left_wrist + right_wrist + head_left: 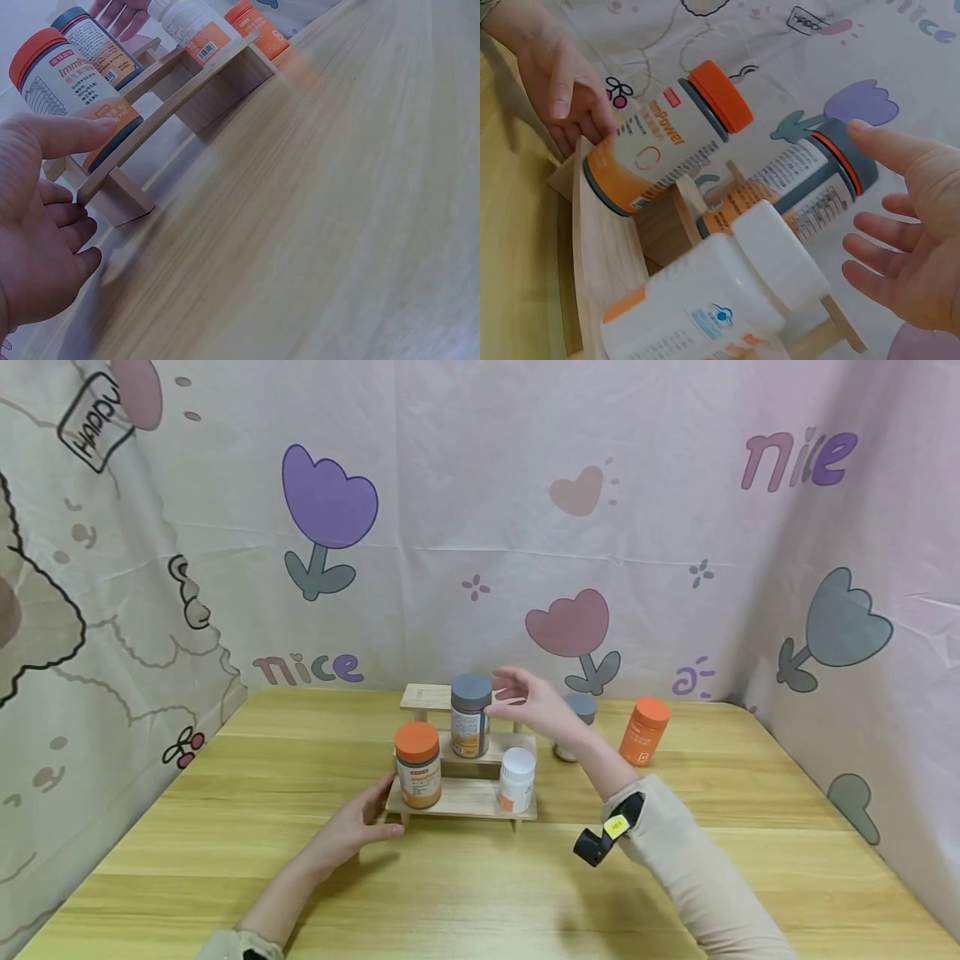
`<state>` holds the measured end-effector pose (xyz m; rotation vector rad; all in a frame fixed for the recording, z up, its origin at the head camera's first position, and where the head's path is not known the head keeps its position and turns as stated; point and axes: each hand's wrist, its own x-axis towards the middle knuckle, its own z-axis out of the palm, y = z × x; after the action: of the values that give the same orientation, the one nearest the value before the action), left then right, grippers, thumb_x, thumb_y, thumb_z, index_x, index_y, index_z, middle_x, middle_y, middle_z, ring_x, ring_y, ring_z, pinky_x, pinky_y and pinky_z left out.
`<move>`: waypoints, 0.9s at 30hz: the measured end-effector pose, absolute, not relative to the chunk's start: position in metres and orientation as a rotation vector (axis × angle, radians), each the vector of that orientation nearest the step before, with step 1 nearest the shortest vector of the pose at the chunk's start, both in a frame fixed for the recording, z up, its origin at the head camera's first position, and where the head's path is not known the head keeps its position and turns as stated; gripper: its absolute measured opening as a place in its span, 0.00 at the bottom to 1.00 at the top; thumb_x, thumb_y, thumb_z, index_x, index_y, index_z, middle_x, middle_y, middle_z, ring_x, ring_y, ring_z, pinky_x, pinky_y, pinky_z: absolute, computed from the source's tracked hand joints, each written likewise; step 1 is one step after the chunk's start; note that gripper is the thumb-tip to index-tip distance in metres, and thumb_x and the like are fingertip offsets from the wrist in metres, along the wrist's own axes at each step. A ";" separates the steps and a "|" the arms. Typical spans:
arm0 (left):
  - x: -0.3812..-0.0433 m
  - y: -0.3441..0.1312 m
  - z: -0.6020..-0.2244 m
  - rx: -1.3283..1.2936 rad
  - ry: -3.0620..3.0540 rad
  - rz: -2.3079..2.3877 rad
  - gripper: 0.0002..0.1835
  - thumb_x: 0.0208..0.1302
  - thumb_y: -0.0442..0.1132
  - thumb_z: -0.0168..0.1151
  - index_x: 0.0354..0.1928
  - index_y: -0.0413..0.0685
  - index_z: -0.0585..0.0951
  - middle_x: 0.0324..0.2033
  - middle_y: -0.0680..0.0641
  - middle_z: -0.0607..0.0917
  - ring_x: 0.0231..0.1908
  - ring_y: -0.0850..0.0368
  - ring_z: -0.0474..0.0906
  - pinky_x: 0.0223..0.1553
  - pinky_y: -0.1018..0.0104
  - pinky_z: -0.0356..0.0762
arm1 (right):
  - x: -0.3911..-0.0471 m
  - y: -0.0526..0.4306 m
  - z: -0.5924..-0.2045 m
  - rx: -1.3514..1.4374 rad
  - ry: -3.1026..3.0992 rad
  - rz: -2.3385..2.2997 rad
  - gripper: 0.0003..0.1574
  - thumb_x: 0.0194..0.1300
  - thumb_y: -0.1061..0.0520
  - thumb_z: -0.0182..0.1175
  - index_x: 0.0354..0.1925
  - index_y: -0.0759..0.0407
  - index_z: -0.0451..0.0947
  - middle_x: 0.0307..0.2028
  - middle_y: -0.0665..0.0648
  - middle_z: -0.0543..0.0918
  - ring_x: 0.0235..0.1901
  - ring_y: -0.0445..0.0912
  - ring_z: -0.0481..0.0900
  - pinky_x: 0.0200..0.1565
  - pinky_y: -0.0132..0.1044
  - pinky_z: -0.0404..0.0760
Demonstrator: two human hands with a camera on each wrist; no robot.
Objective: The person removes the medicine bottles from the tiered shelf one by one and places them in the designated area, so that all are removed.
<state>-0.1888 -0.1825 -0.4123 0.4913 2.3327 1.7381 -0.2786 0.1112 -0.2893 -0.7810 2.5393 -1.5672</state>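
A small tiered wooden rack (468, 797) stands on the table. On its front tier are an orange-capped supplement bottle (418, 768) at the left and a white bottle (517, 781) at the right. One tier up stands a grey-capped bottle (470, 718). My right hand (528, 700) is beside this bottle, fingers spread and nothing in them; its thumb tip overlaps the grey cap (845, 157) in the right wrist view. My left hand (352, 831) is at the rack's left end, loosely bent fingers (71, 217) right at the shelf corner, thumb stretched in front of the orange-capped bottle.
Behind my right forearm, another grey-capped bottle (581, 708) is partly hidden. An orange bottle (645, 732) stands to its right on the wooden table (300, 760). A printed cloth (465, 510) hangs along the back and sides.
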 end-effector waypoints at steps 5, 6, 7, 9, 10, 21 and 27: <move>-0.189 -0.182 -0.413 0.480 2.330 1.742 0.47 0.58 0.37 0.63 0.70 0.32 0.45 0.69 0.33 0.44 0.67 0.36 0.41 0.66 0.47 0.39 | -0.277 0.104 -0.291 -0.796 2.532 -1.553 0.42 0.57 0.56 0.66 0.65 0.62 0.60 0.56 0.62 0.72 0.53 0.52 0.73 0.53 0.43 0.75; -0.189 -0.182 -0.413 0.480 2.331 1.742 0.47 0.58 0.37 0.63 0.70 0.32 0.45 0.69 0.33 0.44 0.67 0.36 0.41 0.66 0.47 0.39 | -0.278 0.102 -0.292 -0.802 2.535 -1.553 0.42 0.57 0.56 0.66 0.65 0.63 0.60 0.56 0.62 0.72 0.53 0.52 0.73 0.53 0.43 0.75; -0.189 -0.182 -0.413 0.480 2.330 1.743 0.47 0.58 0.37 0.63 0.70 0.32 0.45 0.69 0.33 0.44 0.67 0.36 0.41 0.66 0.47 0.38 | -0.278 0.101 -0.293 -0.807 2.539 -1.554 0.41 0.57 0.57 0.66 0.65 0.63 0.61 0.55 0.62 0.72 0.52 0.52 0.73 0.52 0.43 0.76; -0.189 -0.182 -0.413 0.479 2.332 1.741 0.47 0.58 0.37 0.64 0.70 0.32 0.45 0.69 0.33 0.44 0.67 0.36 0.41 0.66 0.47 0.38 | -0.278 0.099 -0.295 -0.810 2.543 -1.562 0.41 0.56 0.58 0.66 0.64 0.64 0.61 0.53 0.62 0.73 0.51 0.52 0.73 0.51 0.42 0.76; -0.189 -0.182 -0.413 0.479 2.333 1.741 0.47 0.58 0.37 0.64 0.70 0.32 0.45 0.69 0.33 0.44 0.67 0.36 0.41 0.66 0.47 0.38 | -0.279 0.098 -0.295 -0.809 2.544 -1.564 0.41 0.56 0.58 0.66 0.64 0.64 0.61 0.52 0.62 0.73 0.50 0.52 0.74 0.51 0.41 0.77; -0.188 -0.183 -0.412 0.489 2.336 1.730 0.47 0.58 0.37 0.63 0.70 0.32 0.44 0.69 0.33 0.44 0.67 0.36 0.42 0.66 0.47 0.39 | -0.279 0.088 -0.298 -0.772 2.591 -1.559 0.40 0.55 0.54 0.67 0.62 0.61 0.64 0.51 0.60 0.75 0.52 0.52 0.73 0.49 0.43 0.77; -0.188 -0.183 -0.412 0.482 2.328 1.730 0.47 0.58 0.37 0.63 0.70 0.32 0.44 0.69 0.33 0.44 0.67 0.36 0.41 0.66 0.47 0.39 | -0.275 0.084 -0.294 -0.768 2.632 -1.564 0.37 0.54 0.57 0.67 0.60 0.63 0.66 0.49 0.60 0.76 0.49 0.52 0.74 0.47 0.42 0.77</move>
<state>-0.1882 -0.1826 -0.4119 0.4819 2.3277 1.7304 -0.2748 0.0839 -0.2940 -0.7679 2.6322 -1.5645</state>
